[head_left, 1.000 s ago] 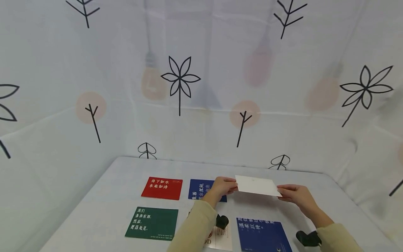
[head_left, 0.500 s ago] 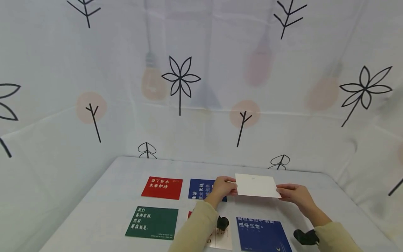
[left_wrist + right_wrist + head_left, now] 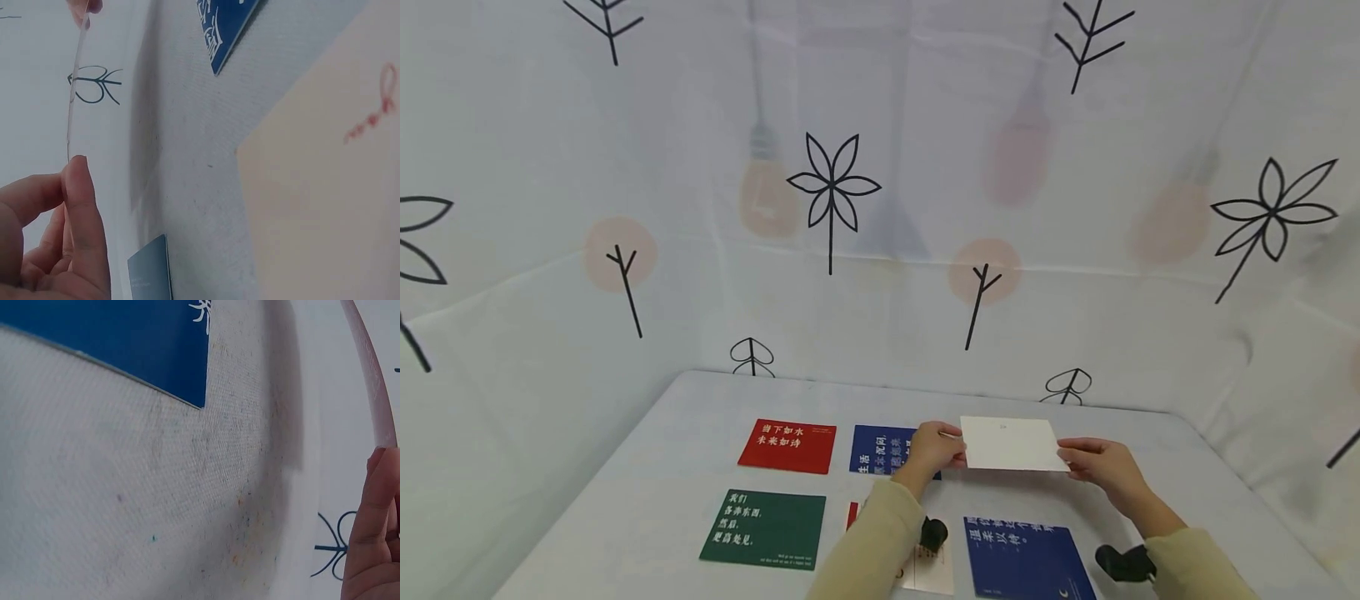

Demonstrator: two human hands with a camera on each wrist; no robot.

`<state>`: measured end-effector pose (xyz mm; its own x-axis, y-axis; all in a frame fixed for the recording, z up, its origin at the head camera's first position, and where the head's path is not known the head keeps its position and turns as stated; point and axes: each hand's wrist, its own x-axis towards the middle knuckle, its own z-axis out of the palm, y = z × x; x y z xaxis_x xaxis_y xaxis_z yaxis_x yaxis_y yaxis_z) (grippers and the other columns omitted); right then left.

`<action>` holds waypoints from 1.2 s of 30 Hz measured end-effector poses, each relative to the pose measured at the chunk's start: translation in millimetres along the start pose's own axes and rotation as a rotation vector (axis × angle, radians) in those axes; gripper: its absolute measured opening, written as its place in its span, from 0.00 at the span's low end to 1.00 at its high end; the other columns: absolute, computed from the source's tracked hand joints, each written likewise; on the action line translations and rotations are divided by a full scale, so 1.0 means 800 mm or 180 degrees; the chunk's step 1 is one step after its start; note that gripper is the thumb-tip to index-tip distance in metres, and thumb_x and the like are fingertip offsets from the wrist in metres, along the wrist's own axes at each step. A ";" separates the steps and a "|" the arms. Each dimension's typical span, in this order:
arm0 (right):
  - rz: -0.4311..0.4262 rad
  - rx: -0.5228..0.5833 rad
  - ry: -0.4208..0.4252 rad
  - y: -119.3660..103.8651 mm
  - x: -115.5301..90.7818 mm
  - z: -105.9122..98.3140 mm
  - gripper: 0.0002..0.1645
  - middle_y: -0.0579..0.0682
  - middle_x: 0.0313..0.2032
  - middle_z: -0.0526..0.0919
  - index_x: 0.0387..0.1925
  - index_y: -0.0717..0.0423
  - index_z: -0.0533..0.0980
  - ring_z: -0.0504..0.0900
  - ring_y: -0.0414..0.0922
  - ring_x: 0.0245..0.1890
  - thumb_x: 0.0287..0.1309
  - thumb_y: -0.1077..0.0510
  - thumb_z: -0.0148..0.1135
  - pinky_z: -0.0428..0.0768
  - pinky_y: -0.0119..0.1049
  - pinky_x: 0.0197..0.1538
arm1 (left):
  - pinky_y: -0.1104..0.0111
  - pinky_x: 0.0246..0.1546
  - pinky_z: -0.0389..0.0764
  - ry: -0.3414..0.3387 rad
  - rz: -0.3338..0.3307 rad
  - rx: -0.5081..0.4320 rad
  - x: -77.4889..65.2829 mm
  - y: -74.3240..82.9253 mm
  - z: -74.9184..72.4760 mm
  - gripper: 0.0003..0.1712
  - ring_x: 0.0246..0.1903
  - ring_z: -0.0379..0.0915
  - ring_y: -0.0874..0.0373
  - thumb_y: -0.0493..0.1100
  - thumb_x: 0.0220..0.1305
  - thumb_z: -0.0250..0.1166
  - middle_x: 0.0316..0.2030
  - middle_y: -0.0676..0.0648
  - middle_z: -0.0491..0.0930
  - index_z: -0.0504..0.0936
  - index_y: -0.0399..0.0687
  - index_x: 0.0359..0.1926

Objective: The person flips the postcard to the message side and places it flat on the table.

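A white card (image 3: 1011,443) is held up over the back right of the table, its plain face toward the head camera. My left hand (image 3: 934,448) pinches its left edge between thumb and fingers; my right hand (image 3: 1105,471) pinches the lower right corner. In the left wrist view the card (image 3: 76,81) appears almost edge-on above the left thumb. The right wrist view shows the card's pinkish side (image 3: 373,381) rising from the right thumb. Partly behind the left hand lies a blue card (image 3: 880,450) with white lettering.
On the white table (image 3: 647,500) lie a red card (image 3: 787,447), a green card (image 3: 763,530) and a second blue card (image 3: 1026,558) at the front. A cream card (image 3: 934,571) is partly covered by the left sleeve. A patterned white cloth (image 3: 880,325) rises behind.
Over the last second the card has tilted so that more of its white face shows. Both hands keep their hold and have barely shifted. The cards on the table stay put.
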<state>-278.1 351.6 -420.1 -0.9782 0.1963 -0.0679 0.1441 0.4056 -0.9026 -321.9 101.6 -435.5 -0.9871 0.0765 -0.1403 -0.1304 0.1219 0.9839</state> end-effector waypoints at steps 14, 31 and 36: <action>0.0005 -0.0105 -0.0017 0.009 0.002 0.006 0.37 0.69 0.47 0.76 0.52 0.79 0.68 0.80 0.42 0.34 0.52 0.53 0.68 0.81 0.34 0.37 | 0.70 0.20 0.80 0.0045 0.0138 0.0201 -0.004 -0.003 0.001 0.08 0.17 0.75 0.60 0.28 0.53 0.64 0.22 0.49 0.76 0.80 0.38 0.36; 0.0077 -0.0357 -0.0154 0.018 0.006 0.010 0.30 0.69 0.48 0.75 0.52 0.76 0.70 0.80 0.45 0.36 0.55 0.55 0.65 0.81 0.38 0.40 | 0.72 0.19 0.78 0.0128 0.0200 0.0595 -0.010 -0.005 0.002 0.07 0.15 0.74 0.62 0.29 0.53 0.64 0.20 0.50 0.75 0.80 0.38 0.35; 0.0107 -0.0421 -0.0164 0.017 0.004 0.010 0.31 0.69 0.48 0.75 0.51 0.76 0.71 0.80 0.45 0.35 0.54 0.55 0.65 0.80 0.38 0.40 | 0.73 0.18 0.77 0.0089 0.0156 0.0550 -0.007 -0.008 0.003 0.07 0.14 0.73 0.62 0.28 0.52 0.64 0.20 0.50 0.74 0.80 0.37 0.35</action>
<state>-280.4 350.3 -436.1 -0.9784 0.1669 -0.1220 0.1920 0.5143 -0.8358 -315.6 103.0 -441.6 -0.9944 0.0595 -0.0872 -0.0666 0.2872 0.9556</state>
